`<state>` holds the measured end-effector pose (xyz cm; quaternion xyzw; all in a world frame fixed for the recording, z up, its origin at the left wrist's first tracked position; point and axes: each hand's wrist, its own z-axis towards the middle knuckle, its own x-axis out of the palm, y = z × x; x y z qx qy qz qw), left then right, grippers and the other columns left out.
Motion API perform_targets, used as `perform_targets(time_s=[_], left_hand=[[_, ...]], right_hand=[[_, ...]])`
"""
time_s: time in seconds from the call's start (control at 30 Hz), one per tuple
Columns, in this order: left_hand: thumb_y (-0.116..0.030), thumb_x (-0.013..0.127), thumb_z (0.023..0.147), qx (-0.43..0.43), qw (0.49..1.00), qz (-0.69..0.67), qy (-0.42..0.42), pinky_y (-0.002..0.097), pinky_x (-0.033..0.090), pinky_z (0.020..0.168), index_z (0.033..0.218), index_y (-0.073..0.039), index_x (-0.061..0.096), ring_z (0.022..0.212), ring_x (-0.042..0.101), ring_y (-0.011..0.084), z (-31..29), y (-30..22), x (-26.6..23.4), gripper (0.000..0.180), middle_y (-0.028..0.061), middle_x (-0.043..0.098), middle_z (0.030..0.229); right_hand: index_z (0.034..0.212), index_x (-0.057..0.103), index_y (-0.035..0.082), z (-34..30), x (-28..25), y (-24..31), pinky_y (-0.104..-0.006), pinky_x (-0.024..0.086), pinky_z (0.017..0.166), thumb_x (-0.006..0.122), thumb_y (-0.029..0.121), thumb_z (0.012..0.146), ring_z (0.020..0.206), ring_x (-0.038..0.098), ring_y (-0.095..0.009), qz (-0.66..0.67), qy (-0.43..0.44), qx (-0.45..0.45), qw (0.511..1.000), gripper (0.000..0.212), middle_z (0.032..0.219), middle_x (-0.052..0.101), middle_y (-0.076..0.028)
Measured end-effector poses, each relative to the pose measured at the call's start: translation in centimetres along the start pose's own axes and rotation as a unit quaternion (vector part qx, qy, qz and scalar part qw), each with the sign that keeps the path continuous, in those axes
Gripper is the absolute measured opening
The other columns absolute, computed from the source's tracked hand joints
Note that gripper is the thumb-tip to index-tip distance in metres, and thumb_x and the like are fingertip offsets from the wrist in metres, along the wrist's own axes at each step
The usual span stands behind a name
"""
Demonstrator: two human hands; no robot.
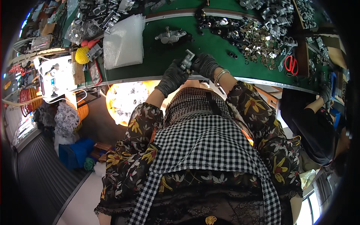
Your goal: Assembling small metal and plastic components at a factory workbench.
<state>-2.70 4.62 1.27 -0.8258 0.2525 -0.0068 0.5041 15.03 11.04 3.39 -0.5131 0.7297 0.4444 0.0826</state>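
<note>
At the near edge of the green table (150, 71), both my hands wear dark gloves and are closed around a small silver metal casting (187, 60) that looks like a brake caliper part. My left hand (173, 78) grips its left and lower side. My right hand (206, 65) holds it from the right, with some fingertips hidden behind it. A larger caliper (171, 36) lies on the green top just beyond my hands. To its left rests a stack of clear bubble-wrap sheets (124, 43).
Brass-coloured clips (258, 45) and dark small parts lie at the right, near red-handled scissors (291, 65). Metal castings (277, 15) are heaped at the back right. A phone (95, 72) sits at the left edge. An orange basket (114, 101) stands below. A co-worker's gloved hand (325, 93) is at far right.
</note>
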Motion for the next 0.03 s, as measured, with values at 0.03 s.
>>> perform_targets(time_s=[0.03], left_hand=[[-0.022,0.065,0.089,0.010,1.000,0.003,0.001,0.0296,0.054,0.069,0.128,-0.009,0.041,0.075,0.062,0.0145,-0.08,0.02,-0.10,0.048,0.0068,0.064,0.095]], right_hand=[[0.087,0.072,0.003,-0.02,-0.28,0.12,-0.0423,0.054,0.075,0.070,0.033,0.073,0.079,0.067,-0.038,-0.003,0.014,-0.001,1.000,0.033,0.083,0.068,-0.023]])
